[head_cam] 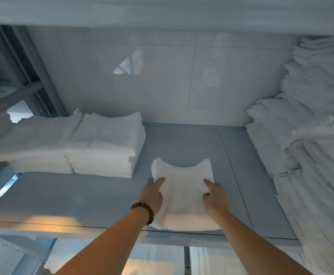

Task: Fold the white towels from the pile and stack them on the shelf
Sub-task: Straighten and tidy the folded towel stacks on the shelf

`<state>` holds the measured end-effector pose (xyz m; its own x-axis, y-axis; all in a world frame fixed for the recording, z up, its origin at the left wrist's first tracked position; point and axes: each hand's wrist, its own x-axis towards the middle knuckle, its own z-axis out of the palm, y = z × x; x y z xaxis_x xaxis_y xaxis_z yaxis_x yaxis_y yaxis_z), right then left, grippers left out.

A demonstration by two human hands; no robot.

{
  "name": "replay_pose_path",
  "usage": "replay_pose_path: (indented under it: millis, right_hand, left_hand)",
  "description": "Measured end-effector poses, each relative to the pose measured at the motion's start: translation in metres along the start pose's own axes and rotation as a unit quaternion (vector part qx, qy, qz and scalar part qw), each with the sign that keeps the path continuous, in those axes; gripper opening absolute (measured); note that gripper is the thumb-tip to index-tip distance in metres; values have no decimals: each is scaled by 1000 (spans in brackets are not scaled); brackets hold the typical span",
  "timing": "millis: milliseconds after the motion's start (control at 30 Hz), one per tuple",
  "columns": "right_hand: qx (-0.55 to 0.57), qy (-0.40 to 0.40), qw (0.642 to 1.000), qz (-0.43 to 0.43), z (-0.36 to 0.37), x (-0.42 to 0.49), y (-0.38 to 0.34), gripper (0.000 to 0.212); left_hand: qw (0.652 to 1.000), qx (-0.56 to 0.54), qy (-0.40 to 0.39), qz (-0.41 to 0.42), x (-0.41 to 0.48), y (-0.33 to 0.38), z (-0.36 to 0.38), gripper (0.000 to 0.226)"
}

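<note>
1. A folded white towel [184,197] lies near the front edge of a grey-blue shelf [83,199]. Its two far corners curl upward.
2. The towel sits between both hands, each holding one side edge.
3. The left hand [152,195] grips the left edge. One finger and the thumb rest on top, and the other fingers are hidden by the cloth. A dark bead bracelet [143,210] circles that wrist.
4. The right hand [216,197] grips the right edge, with the forefinger stretched forward on the cloth and the thumb bent inward.
5. Both bare forearms reach up and forward from below, nearly straight.
6. To the left on the shelf, well apart from the towel, two neat towel stacks [106,143] stand touching side by side.
7. To the right, a tall pile of white linen [301,155] leans by the tiled wall [142,76].
</note>
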<state>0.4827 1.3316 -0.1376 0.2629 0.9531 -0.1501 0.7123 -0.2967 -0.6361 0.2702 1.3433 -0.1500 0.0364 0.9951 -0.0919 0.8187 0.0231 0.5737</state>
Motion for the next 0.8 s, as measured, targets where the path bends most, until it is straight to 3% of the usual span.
replay_pose_path:
  millis: [367, 633, 800]
  right_hand:
    - [-45, 142, 971, -186, -51, 8, -84, 50]
    - [-43, 147, 960, -234, -4, 13, -187, 52]
    - [-41, 133, 958, -250, 53, 12, -251, 52]
  left_hand:
    - [980, 151, 108, 67, 2, 32, -112, 53]
    - [970, 164, 167, 66, 12, -37, -200, 53]
    - [972, 160, 164, 57, 28, -111, -247, 52]
